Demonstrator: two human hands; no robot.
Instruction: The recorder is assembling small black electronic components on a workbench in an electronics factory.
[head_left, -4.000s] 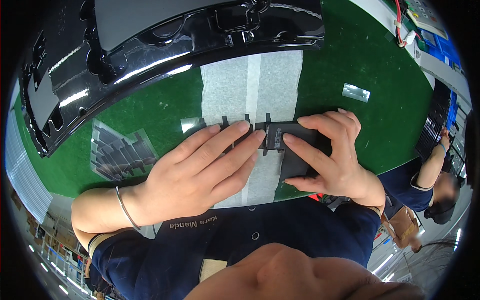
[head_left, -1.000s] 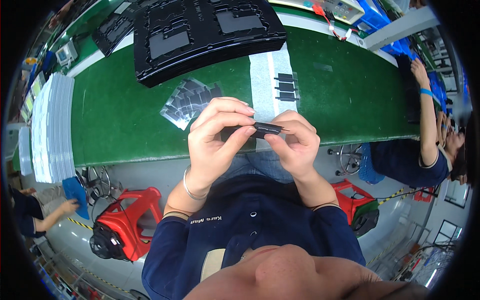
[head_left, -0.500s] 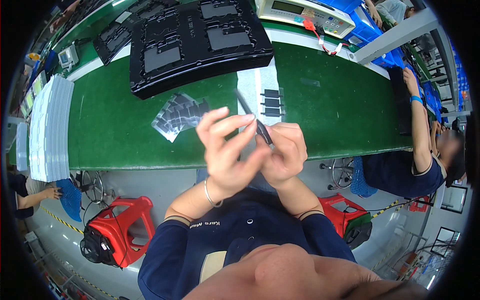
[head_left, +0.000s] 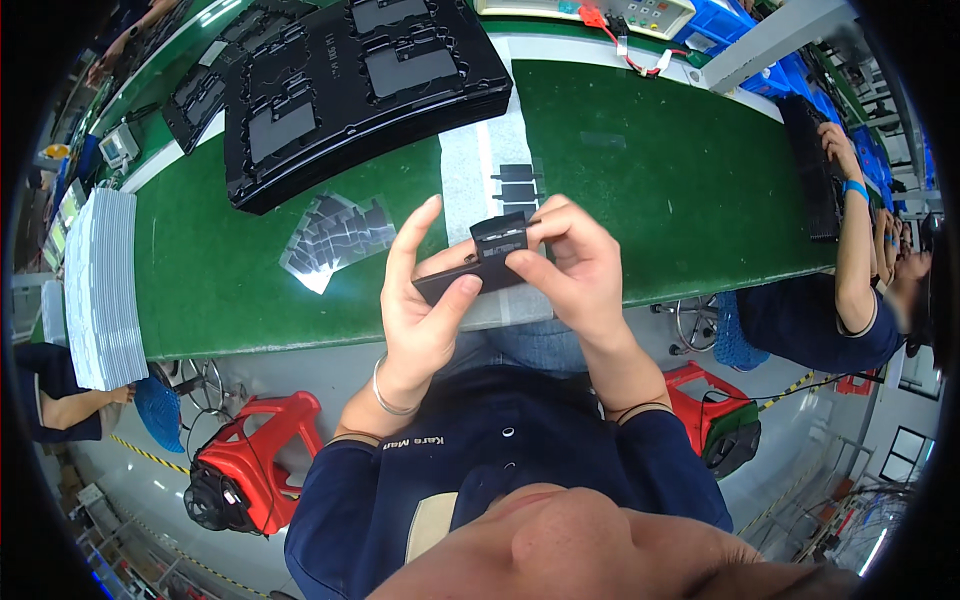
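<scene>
2 hands, left hand (head_left: pixel 420 300) and right hand (head_left: pixel 575 265), fingers grasping 1 flat black part (head_left: pixel 480 262), seemingly 2 layers.

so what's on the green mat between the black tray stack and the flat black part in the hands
In the head view, a clear sheet of small black pieces lies between the black tray stack and the flat black part, on the green mat.

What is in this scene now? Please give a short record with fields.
left hand: holds the flat black part from below, thumb on its near edge
right hand: grips the part's right end, thumb on top
part: held in the air above the near edge of the green belt
on belt: black trays, sheet of black strips, small black pieces on a white strip
nearby: co-worker's arm at right, red stool below
</scene>
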